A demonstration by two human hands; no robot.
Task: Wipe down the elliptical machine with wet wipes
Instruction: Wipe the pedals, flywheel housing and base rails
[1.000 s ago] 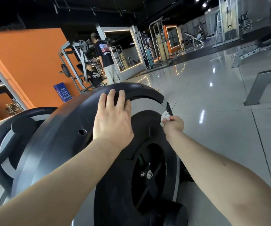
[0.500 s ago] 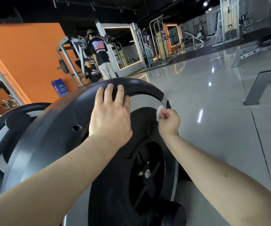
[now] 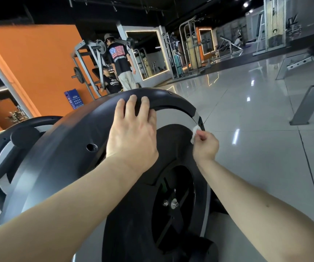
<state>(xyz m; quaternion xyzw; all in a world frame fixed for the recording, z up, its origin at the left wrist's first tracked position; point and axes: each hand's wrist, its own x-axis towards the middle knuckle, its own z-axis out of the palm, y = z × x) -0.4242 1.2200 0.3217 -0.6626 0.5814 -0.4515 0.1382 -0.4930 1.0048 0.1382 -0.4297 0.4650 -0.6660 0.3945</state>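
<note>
Right hand (image 3: 206,146) pinches wipe (image 3: 195,132) against flywheel cover's (image 3: 61,148) outer edge.

Here's the elliptical machine (image 3: 63,167): a big round black housing fills the view, with a pale grey band curving round its rim and a dark spoked wheel (image 3: 173,205) with a silver hub bolt set in its side. The wet wipe (image 3: 194,131), small, white and crumpled, is pinched in the right hand (image 3: 206,146) against the rim's right edge.

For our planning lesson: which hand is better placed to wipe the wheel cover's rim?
Right: the right hand pinches the wipe at the rim; the left hand rests flat on the wheel cover.
</note>
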